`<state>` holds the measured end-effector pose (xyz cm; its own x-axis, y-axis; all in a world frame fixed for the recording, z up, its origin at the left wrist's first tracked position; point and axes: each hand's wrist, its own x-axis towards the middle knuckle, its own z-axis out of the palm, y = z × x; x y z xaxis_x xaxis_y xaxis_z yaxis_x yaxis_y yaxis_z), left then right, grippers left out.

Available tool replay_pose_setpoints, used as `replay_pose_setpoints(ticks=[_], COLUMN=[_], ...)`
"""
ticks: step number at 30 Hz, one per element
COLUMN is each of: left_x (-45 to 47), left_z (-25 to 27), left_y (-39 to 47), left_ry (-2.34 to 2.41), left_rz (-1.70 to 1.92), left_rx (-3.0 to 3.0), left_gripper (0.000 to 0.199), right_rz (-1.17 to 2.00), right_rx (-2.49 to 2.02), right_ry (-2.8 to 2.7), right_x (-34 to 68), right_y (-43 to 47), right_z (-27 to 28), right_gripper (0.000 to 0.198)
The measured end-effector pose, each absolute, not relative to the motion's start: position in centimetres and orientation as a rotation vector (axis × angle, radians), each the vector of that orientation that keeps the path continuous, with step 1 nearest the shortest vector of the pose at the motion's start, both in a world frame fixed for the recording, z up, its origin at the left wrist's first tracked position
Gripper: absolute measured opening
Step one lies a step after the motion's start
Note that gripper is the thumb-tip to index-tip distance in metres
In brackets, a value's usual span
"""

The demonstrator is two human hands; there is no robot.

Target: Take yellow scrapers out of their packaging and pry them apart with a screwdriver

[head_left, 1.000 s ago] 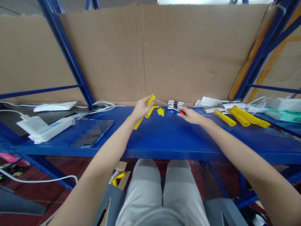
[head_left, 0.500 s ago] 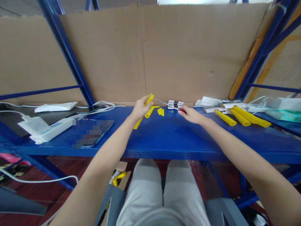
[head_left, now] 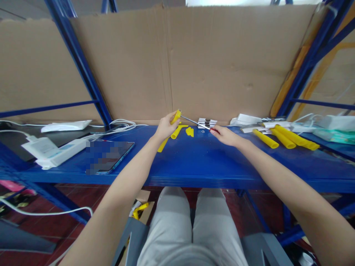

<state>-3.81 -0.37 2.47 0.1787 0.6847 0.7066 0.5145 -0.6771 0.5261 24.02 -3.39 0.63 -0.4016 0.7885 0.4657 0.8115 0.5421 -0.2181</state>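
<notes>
My left hand (head_left: 165,127) is closed around a short yellow tube (head_left: 176,116), tilted up above the blue shelf. In my right hand (head_left: 225,135) is a screwdriver (head_left: 195,122) with a red handle, its thin metal shaft reaching left. The shaft's end is at or close to the tube's upper end; whether it touches cannot be made out. Under my left hand lie another yellow tube (head_left: 177,132) and a yellow strip (head_left: 163,145). Small yellow scraps (head_left: 189,131) sit between the hands. Behind the screwdriver is a stack of white pieces with dark marks (head_left: 206,123).
Several yellow tubes (head_left: 284,138) lie at the right beside white packets (head_left: 245,119). At left are a phone (head_left: 116,157), a white power strip (head_left: 61,153) and cables (head_left: 124,125). A cardboard sheet (head_left: 208,66) closes off the back between blue posts (head_left: 80,66).
The screwdriver has turned slightly in my right hand, and its shaft shows as a darker single line. Both hands stay in nearly the same places.
</notes>
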Motion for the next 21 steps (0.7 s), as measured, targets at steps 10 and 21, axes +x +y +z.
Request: replay_pose_setpoints(ticks=[10, 21], left_x=[-3.94, -3.82], left_z=[2.28, 2.35], left_y=[-0.1, -0.4], left_ry=[1.132, 1.138], left_rz=[1.52, 1.525], left_rx=[2.301, 2.297], left_gripper=[0.047, 0.047], right_rz=[-0.108, -0.106], right_rx=[-1.332, -1.331], right_ry=[-2.193, -2.191], right_x=[24.36, 24.17], right_y=[-3.18, -3.24], right_z=[0.3, 0.32], right_gripper=[0.019, 0.014])
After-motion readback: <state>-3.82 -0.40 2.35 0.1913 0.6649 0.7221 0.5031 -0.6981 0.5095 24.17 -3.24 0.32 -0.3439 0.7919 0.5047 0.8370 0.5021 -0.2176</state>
